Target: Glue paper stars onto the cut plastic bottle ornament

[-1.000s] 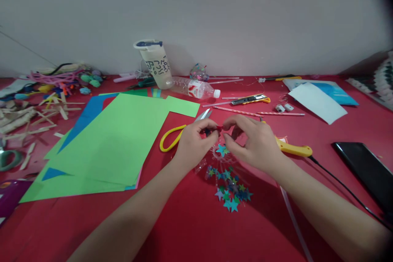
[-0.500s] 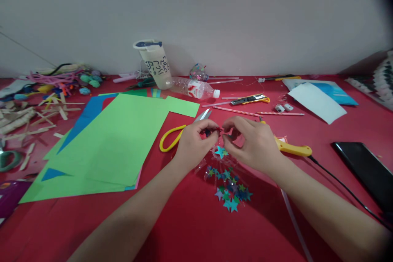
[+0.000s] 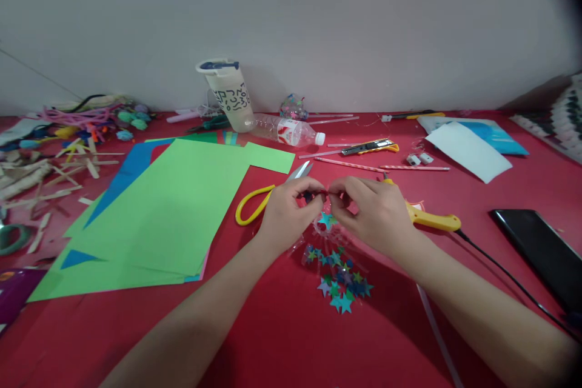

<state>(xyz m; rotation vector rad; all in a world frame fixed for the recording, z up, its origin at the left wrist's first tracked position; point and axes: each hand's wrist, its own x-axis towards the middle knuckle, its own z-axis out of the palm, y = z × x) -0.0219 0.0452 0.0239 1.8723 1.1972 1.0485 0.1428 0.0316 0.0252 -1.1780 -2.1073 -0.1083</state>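
Note:
Fingertips of my left hand (image 3: 293,209) and my right hand (image 3: 375,209) meet over the table, each hand closed in a pinch. Between them is something small and dark red, too hidden to name. Right below lies a clear plastic piece with strips (image 3: 322,235), partly covered by my hands. Blue, green and purple star sequins (image 3: 341,279) lie on and in front of it. Yellow-handled scissors (image 3: 254,205) rest beside my left hand, their blades pointing away. A yellow glue gun (image 3: 434,218) lies just right of my right hand, partly behind it.
Green paper sheets (image 3: 159,206) cover the left. A white cup (image 3: 231,97), a clear bottle (image 3: 295,132) and a utility knife (image 3: 370,147) lie or stand farther back. At right are a black phone (image 3: 536,254), a cord and white paper (image 3: 470,151). Wooden sticks (image 3: 40,197) lie far left.
My right hand's thumb and forefinger have closed together and come nearer my left fingertips. My left hand stays nearly still.

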